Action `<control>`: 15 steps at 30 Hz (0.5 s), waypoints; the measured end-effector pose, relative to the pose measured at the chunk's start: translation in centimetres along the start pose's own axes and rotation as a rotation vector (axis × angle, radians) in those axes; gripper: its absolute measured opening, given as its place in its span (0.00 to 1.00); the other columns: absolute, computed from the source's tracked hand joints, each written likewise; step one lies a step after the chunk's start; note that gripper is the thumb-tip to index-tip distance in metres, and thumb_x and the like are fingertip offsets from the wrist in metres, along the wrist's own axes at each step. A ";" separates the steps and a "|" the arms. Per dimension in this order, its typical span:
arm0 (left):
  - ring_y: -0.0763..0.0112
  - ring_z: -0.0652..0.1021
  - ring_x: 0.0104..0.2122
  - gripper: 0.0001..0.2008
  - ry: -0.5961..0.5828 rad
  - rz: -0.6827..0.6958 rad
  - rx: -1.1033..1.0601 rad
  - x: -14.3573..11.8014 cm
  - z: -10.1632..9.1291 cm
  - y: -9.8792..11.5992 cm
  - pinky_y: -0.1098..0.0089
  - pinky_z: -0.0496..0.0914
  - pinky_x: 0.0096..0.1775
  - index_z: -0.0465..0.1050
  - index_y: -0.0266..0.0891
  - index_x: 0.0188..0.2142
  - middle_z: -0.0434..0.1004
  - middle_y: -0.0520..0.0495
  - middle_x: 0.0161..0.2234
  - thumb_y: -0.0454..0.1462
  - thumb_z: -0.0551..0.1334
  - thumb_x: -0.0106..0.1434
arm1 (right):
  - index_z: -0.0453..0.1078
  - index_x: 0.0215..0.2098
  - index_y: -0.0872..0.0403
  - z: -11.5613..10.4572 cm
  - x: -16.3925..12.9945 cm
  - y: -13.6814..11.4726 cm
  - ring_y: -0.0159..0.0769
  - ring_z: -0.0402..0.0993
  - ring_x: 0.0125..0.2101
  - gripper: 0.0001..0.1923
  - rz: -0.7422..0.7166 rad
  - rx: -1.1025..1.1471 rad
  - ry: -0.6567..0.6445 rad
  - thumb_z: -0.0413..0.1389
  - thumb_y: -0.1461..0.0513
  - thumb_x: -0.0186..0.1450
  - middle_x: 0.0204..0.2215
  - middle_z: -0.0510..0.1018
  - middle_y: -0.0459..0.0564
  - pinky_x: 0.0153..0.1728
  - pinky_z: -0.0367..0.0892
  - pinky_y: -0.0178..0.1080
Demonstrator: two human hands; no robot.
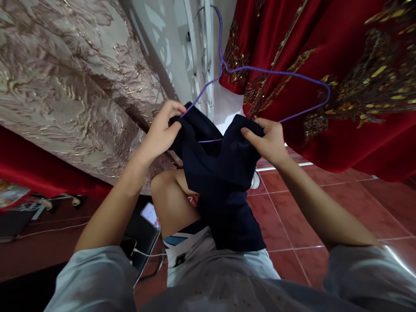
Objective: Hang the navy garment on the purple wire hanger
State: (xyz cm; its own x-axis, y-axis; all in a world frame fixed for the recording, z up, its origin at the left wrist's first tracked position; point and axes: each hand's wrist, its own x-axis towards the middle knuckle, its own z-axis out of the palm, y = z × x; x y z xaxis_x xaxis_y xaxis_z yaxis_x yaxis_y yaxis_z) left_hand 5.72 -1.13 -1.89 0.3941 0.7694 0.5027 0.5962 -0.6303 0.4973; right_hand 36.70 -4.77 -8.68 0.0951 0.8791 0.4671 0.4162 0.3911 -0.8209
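Note:
A dark navy garment [221,173] hangs down in front of me over my knee. My left hand [160,130] pinches its upper left edge, where one end of a purple wire hanger [276,73] goes into the cloth. My right hand [268,138] grips the upper right edge of the garment. The hanger's right shoulder sticks out bare to the right, and its hook points up. A short piece of the hanger's bottom wire shows between my hands.
A red embroidered cloth [341,78] hangs at the right, and a beige brocade cloth [65,86] at the left. Below is a red tiled floor [325,203]. Two phones [149,213] and a cable lie on a dark seat by my left leg.

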 end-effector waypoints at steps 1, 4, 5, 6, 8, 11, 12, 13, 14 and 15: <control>0.65 0.79 0.48 0.20 0.032 0.020 0.023 0.2 0.2 0.2 0.66 0.73 0.53 0.71 0.41 0.55 0.79 0.45 0.49 0.29 0.56 0.64 | 0.62 0.23 0.53 0.2 -0.2 0.0 0.28 0.58 0.21 0.17 -0.007 0.009 -0.017 0.63 0.57 0.63 0.19 0.63 0.42 0.22 0.54 0.35; 0.64 0.79 0.51 0.23 0.043 0.058 0.088 0.5 -0.2 0.6 0.64 0.72 0.56 0.71 0.40 0.58 0.79 0.45 0.51 0.27 0.55 0.65 | 0.73 0.31 0.53 -0.2 -0.9 -0.1 0.34 0.72 0.27 0.10 -0.118 -0.002 -0.031 0.63 0.56 0.67 0.25 0.74 0.46 0.29 0.68 0.38; 0.64 0.79 0.51 0.22 0.029 0.062 0.095 0.5 -0.5 0.6 0.63 0.71 0.58 0.73 0.40 0.56 0.80 0.46 0.51 0.27 0.54 0.65 | 0.76 0.37 0.52 -0.8 -1.1 -0.3 0.38 0.77 0.33 0.07 -0.181 -0.018 0.019 0.62 0.57 0.67 0.31 0.79 0.48 0.35 0.72 0.40; 0.63 0.79 0.51 0.21 0.020 0.061 0.090 0.6 -1.0 0.5 0.62 0.71 0.59 0.75 0.39 0.54 0.81 0.46 0.50 0.28 0.54 0.65 | 0.78 0.44 0.52 -1.6 -1.2 -0.4 0.41 0.80 0.41 0.08 -0.242 -0.039 0.096 0.62 0.58 0.68 0.39 0.82 0.51 0.42 0.74 0.42; 0.63 0.79 0.51 0.19 0.010 0.046 0.046 0.9 -2.0 0.0 0.62 0.70 0.59 0.78 0.39 0.50 0.82 0.48 0.49 0.29 0.55 0.64 | 0.76 0.56 0.51 -3.7 -1.1 -0.8 0.47 0.76 0.57 0.19 -0.331 -0.079 0.299 0.63 0.60 0.67 0.56 0.79 0.58 0.54 0.73 0.47; 0.67 0.79 0.47 0.11 0.059 0.038 -0.003 1.6 -3.2 -1.3 0.65 0.71 0.56 0.79 0.37 0.42 0.82 0.51 0.42 0.32 0.58 0.66 | 0.79 0.55 0.55 -8.0 0.1 -1.1 0.49 0.78 0.55 0.22 -0.261 -0.077 0.360 0.67 0.58 0.64 0.56 0.79 0.64 0.51 0.74 0.50; 0.69 0.79 0.45 0.09 0.095 0.039 -0.001 1.8 -3.4 -1.9 0.66 0.70 0.55 0.79 0.36 0.40 0.81 0.52 0.40 0.34 0.58 0.68 | 0.82 0.48 0.56 -9.4 0.7 -1.1 0.48 0.82 0.47 0.19 -0.171 -0.033 0.271 0.70 0.55 0.62 0.49 0.83 0.64 0.46 0.75 0.50; 0.72 0.78 0.45 0.08 0.142 0.044 0.000 2.0 -3.5 -2.3 0.66 0.70 0.54 0.77 0.36 0.40 0.80 0.53 0.40 0.36 0.59 0.70 | 0.83 0.40 0.56 -10.5 1.4 -1.2 0.46 0.83 0.38 0.18 -0.075 0.028 0.157 0.72 0.51 0.59 0.39 0.85 0.62 0.39 0.75 0.49; 0.73 0.77 0.46 0.08 0.192 0.048 0.000 2.1 -3.5 -2.7 0.67 0.69 0.53 0.75 0.36 0.42 0.78 0.54 0.40 0.39 0.60 0.72 | 0.82 0.32 0.56 -11.3 2.0 -1.2 0.42 0.80 0.29 0.21 0.000 0.086 0.048 0.72 0.46 0.57 0.30 0.83 0.57 0.32 0.74 0.47; 0.74 0.76 0.47 0.09 0.243 0.047 -0.005 2.3 -3.3 -2.9 0.67 0.68 0.52 0.73 0.36 0.45 0.77 0.54 0.42 0.41 0.62 0.73 | 0.80 0.28 0.55 -11.6 2.7 -1.2 0.38 0.77 0.24 0.25 0.026 0.107 -0.009 0.71 0.41 0.57 0.24 0.80 0.53 0.28 0.72 0.45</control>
State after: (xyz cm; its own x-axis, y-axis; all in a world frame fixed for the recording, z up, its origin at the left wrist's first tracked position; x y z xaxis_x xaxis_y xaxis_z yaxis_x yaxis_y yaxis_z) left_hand 2.55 2.09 0.17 0.2406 0.6921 0.6805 0.5773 -0.6657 0.4729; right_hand 46.97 -6.08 -2.61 0.0962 0.8918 0.4421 0.3145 0.3942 -0.8636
